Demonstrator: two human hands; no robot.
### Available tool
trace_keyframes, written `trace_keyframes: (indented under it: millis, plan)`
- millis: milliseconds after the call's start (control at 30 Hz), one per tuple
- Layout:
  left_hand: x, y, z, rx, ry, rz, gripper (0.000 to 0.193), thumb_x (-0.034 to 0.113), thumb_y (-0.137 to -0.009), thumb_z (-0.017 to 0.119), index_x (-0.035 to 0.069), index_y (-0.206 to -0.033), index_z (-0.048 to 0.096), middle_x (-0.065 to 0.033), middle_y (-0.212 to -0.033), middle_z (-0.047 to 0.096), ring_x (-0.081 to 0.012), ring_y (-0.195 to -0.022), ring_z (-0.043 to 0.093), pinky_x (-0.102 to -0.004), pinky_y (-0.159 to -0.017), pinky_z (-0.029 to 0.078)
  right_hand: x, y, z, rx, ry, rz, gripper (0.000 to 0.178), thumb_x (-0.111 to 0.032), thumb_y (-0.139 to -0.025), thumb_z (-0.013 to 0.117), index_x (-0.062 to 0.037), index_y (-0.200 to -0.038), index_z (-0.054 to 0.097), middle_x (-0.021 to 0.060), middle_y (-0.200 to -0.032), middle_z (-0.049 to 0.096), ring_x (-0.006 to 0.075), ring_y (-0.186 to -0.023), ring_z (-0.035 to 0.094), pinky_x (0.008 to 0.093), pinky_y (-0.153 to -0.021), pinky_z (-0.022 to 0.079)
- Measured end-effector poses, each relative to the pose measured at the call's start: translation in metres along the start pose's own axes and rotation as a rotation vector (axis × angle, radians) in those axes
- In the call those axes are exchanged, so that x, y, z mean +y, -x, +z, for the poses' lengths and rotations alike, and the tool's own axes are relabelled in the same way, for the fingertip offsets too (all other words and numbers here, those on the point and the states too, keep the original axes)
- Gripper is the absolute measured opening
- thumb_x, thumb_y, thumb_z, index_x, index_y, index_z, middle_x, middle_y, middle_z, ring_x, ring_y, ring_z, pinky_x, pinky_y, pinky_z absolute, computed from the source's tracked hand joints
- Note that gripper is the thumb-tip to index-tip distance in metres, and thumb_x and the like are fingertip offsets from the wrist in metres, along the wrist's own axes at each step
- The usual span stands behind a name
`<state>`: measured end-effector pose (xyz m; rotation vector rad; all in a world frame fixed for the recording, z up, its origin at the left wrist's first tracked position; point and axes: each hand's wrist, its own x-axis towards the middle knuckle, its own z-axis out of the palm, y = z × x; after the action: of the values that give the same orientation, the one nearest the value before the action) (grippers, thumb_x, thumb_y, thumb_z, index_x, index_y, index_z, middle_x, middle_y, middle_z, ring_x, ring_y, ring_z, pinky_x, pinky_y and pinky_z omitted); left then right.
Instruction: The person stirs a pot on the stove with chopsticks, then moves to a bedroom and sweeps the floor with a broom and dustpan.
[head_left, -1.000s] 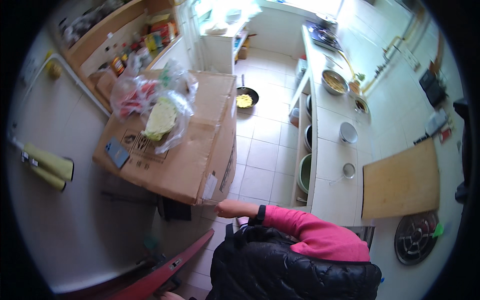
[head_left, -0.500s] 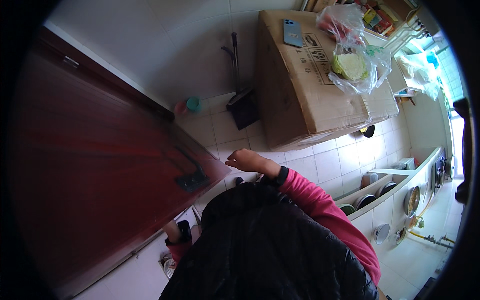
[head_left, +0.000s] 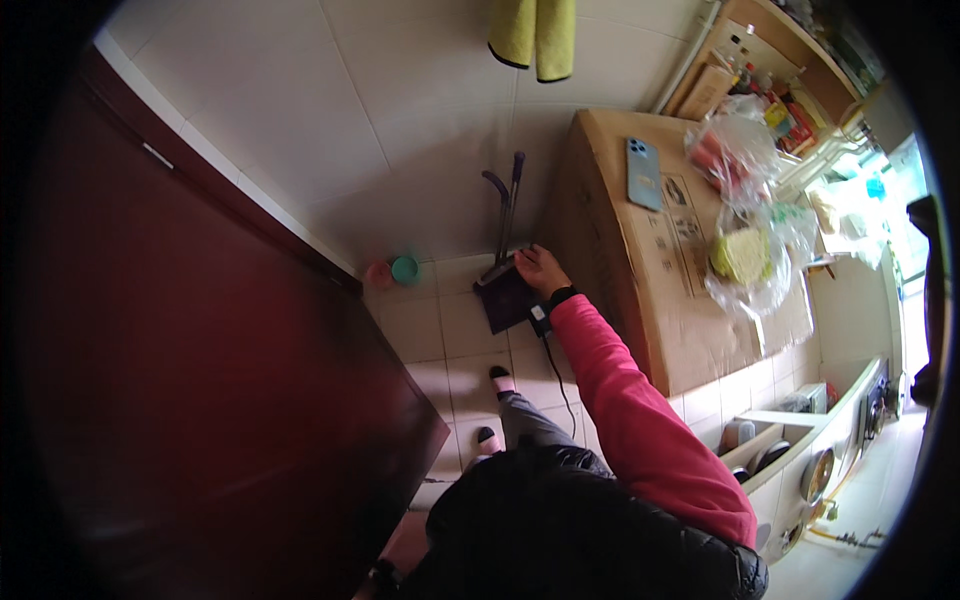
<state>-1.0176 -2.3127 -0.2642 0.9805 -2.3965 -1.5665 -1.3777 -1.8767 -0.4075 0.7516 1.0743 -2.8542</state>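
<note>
My right hand (head_left: 541, 271) reaches forward in a pink sleeve with a black band at the wrist. Its fingers are slightly apart and loosely bent, with nothing seen in them. They are nearest the dark purple dustpan (head_left: 508, 309) and the broom's upright handle (head_left: 513, 195), which stand against the tiled wall; whether they touch is unclear. Just below the wrist hangs or lies a black device (head_left: 540, 318) with a cord. My left arm shows only as a dark wristband (head_left: 384, 574) at the lower edge beside the dark red door (head_left: 240, 370); its fingers are hidden.
A large cardboard box (head_left: 640, 290) stands to the right, bearing a phone (head_left: 643, 174), a bagged cabbage (head_left: 742, 256) and another plastic bag (head_left: 733, 150). Pink and teal cups (head_left: 405, 270) sit by the wall. Yellow cloths (head_left: 533, 38) hang above. A counter (head_left: 800, 450) runs at right.
My right hand has moved forward from beside the door's edge to the broom and dustpan. The view has shifted, bringing the yellow cloths and my feet into sight.
</note>
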Motion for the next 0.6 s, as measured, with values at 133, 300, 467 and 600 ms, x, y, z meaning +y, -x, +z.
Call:
trace_keyframes:
  millis: [133, 300, 467, 600]
  plan:
    - [0.023, -0.018, 0.053, -0.03, -0.049, -0.082, 0.034, 0.023, -0.098, 0.039, -0.005, -0.115, 0.05, -0.0174, -0.106, 0.059, -0.0266, -0.086, 0.06, -0.0342, -0.075, 0.047, -0.004, -0.111, -0.015, 0.426, -0.875, 0.306, 0.059, -0.031, -0.091, 0.053, 0.0008, -0.133, 0.027, 0.0252, -0.133, 0.034, 0.0411, -0.114, 0.045, 0.0532, -0.089, 0.046]
    - [0.042, -0.045, 0.111, -0.063, -0.092, -0.174, 0.034, 0.023, -0.098, 0.039, -0.005, -0.115, 0.05, -0.0173, -0.107, 0.059, -0.0263, -0.087, 0.06, -0.0341, -0.076, 0.047, -0.019, -0.177, 0.011, 0.455, -0.981, 0.484, 0.07, -0.035, -0.085, 0.062, -0.0086, -0.137, 0.023, 0.0241, -0.133, 0.028, 0.0424, -0.118, 0.037, 0.0597, -0.087, 0.045]
    - [0.042, -0.06, 0.141, -0.087, -0.113, -0.229, 0.035, 0.023, -0.098, 0.039, -0.005, -0.115, 0.05, -0.0172, -0.107, 0.059, -0.026, -0.088, 0.06, -0.0341, -0.077, 0.047, -0.012, -0.227, 0.01, 0.229, -1.09, 0.561, 0.035, -0.02, -0.088, 0.055, 0.0037, -0.111, 0.045, 0.0181, -0.105, 0.048, 0.0326, -0.099, 0.051, 0.0486, -0.083, 0.05]
    - [0.041, -0.061, 0.145, -0.116, -0.109, -0.231, 0.035, 0.023, -0.098, 0.039, -0.005, -0.116, 0.05, -0.0171, -0.108, 0.059, -0.0258, -0.089, 0.06, -0.034, -0.078, 0.047, 0.024, -0.242, -0.002, -0.009, -0.315, 0.108, 0.021, -0.014, -0.09, 0.049, 0.0045, -0.098, 0.054, 0.014, -0.088, 0.057, 0.0266, -0.092, 0.055, 0.0452, -0.08, 0.052]
